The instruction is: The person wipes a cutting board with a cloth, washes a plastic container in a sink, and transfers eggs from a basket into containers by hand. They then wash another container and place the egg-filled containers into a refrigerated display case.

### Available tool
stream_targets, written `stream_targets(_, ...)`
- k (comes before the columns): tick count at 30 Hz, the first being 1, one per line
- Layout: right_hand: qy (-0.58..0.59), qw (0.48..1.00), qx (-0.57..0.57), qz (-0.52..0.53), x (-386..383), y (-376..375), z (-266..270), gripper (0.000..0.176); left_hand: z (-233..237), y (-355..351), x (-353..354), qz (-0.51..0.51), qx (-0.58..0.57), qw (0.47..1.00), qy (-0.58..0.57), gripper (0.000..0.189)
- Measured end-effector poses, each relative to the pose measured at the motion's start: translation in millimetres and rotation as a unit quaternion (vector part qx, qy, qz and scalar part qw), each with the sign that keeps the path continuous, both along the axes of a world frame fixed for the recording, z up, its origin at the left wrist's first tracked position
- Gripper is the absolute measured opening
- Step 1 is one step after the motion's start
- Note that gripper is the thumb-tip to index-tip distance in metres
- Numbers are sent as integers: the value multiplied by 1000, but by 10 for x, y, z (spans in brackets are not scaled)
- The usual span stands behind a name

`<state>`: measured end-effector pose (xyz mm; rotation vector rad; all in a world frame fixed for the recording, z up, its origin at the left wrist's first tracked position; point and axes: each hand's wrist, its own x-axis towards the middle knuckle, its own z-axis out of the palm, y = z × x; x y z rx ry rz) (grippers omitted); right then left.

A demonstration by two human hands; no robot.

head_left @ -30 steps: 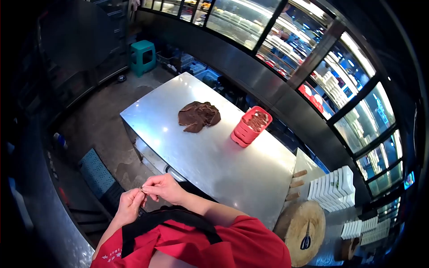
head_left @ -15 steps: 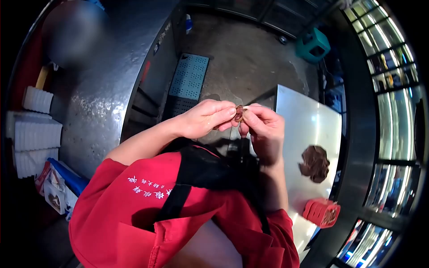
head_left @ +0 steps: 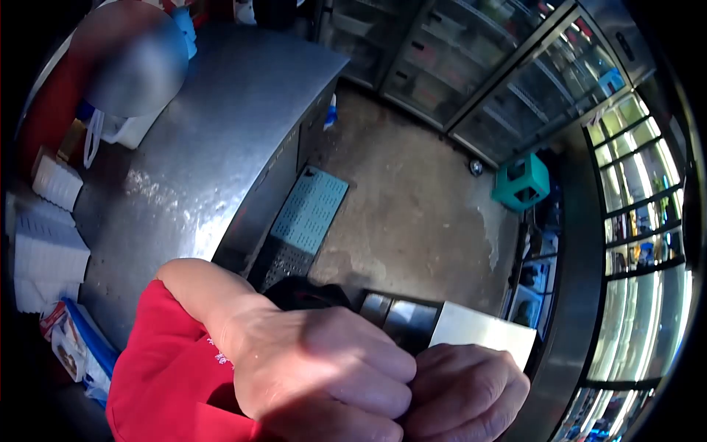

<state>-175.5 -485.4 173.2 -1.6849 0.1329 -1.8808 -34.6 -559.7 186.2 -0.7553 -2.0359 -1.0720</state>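
Close to the camera, my left hand [head_left: 324, 372] is raised with its fingers curled and its back turned toward me. Right against it is my right hand [head_left: 465, 390], also with bent, closed fingers. The knuckles of the two hands nearly touch. Whatever lies between the fingers is hidden behind the hands. Below them, part of a pale metal worktop [head_left: 490, 335] shows behind my right hand. A red sleeve [head_left: 173, 353] covers my left upper arm.
A steel counter [head_left: 199, 132] runs along the left, with stacked white foam boxes [head_left: 51, 247] at its edge. A blue perforated mat [head_left: 313, 206] lies on the floor. Farther off are a green stool [head_left: 523, 180] and glass-door fridges [head_left: 442, 66]; lit shelves [head_left: 641, 317] stand at the right.
Both hands have come up toward the camera, and the small brown piece pinched between them is now hidden. The view has tilted up; the dark brown pile and red basket have left it.
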Motion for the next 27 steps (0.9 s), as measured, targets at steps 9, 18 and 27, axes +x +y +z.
stream_targets(9, -42, 983, -72, 163, -602, -1565, -172, 11, -157, -1005, -566, 150, 85, 984, 47, 26)
stream_targets(18, -75, 936, -97, 331, -1243, -3346, -97, 8, -32, -2356, -1268, 242, 152, 956, 70, 21)
stream_targets(27, -183, 931, -71, 309, -865, -4224, -318, 2, -65, -3169, -1070, 367, 123, 919, 81, 18)
